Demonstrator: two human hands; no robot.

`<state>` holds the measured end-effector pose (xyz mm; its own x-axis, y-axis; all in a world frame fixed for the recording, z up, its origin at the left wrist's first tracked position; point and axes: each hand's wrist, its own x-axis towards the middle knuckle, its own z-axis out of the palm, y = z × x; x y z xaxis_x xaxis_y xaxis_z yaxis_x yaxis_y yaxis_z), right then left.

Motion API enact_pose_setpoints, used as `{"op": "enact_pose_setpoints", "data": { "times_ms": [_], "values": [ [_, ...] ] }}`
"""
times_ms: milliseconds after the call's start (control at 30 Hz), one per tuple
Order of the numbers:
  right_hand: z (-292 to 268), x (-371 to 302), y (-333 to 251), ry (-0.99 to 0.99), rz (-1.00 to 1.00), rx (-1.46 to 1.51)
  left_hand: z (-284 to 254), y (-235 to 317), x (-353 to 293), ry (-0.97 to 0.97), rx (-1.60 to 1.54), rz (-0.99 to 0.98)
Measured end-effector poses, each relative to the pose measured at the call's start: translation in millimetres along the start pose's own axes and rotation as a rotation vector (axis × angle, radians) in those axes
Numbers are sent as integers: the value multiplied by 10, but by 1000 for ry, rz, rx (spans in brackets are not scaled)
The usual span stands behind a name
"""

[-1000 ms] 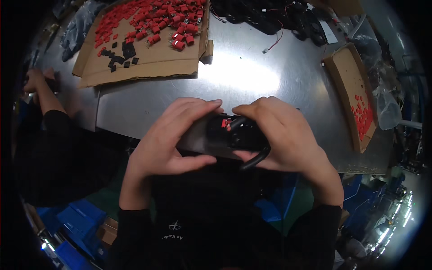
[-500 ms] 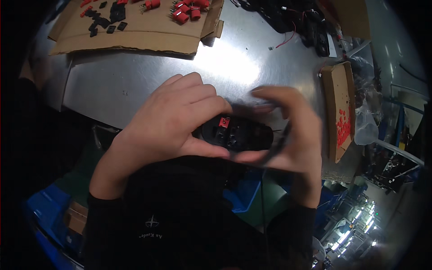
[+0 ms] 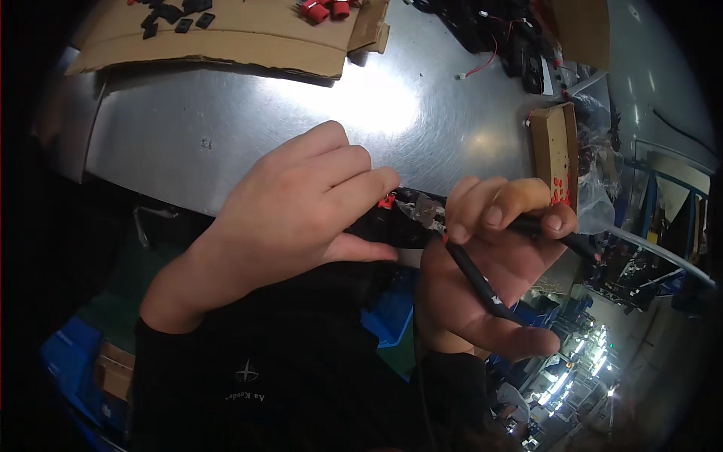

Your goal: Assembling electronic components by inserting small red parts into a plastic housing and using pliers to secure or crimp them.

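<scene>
My left hand (image 3: 301, 196) is closed on a dark plastic part, pinching it between thumb and bent fingers. A small red block (image 3: 387, 201) shows on that part by the fingertips; most of the part is hidden behind the hand. My right hand (image 3: 497, 279) is turned palm up and holds a pair of pliers (image 3: 473, 273) with black handles. One handle crosses the palm toward the thumb, and the other lies under the curled fingers. The metal jaws of the pliers point left, close to the red block; whether they touch it I cannot tell.
On the metal table (image 3: 173, 143), a cardboard tray (image 3: 248, 49) at the far left bears black pieces and red plugs. Black parts with wires (image 3: 520, 53) lie at the far right. A narrow cardboard box (image 3: 553, 143) with small red pieces stands at the right. Below is a blue bin (image 3: 392, 313).
My right hand has turned palm up and moved rightward, and the pliers now show clearly in it. My left hand keeps its grip, and the dark part is now more hidden.
</scene>
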<state>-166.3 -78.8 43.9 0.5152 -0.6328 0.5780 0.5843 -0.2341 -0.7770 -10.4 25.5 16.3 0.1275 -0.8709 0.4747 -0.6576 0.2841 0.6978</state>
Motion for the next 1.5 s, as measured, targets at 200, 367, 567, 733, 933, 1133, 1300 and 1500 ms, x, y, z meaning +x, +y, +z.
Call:
{"op": "enact_pose_setpoints", "data": {
  "times_ms": [200, 367, 567, 733, 933, 1133, 1300, 1500],
  "values": [
    [46, -60, -5, 228, 86, 192, 8, 20, -53, -1, -4, -30],
    [119, 4, 19, 122, 94, 66, 13, 47, -26, -19, -16, -35],
    [82, 107, 56, 9, 154, 103, 20, 22, -47, -11, -11, -43],
    [74, 77, 20, -104, 97, 130, 8, 24, -2, -18, -21, -42],
    [-55, 42, 74, -355, 6, 148, 11, 0, -70, -9, -29, -44],
    [75, 64, -1, -64, 68, 38, 44, 7, -27, -14, -36, -14],
    [16, 28, -25, 1, 88, 150, 30, 2, -37, -67, -27, 0],
    [-96, 87, 28, -265, 81, 161, 64, -45, -41, -61, -40, 20]
  ]
}}
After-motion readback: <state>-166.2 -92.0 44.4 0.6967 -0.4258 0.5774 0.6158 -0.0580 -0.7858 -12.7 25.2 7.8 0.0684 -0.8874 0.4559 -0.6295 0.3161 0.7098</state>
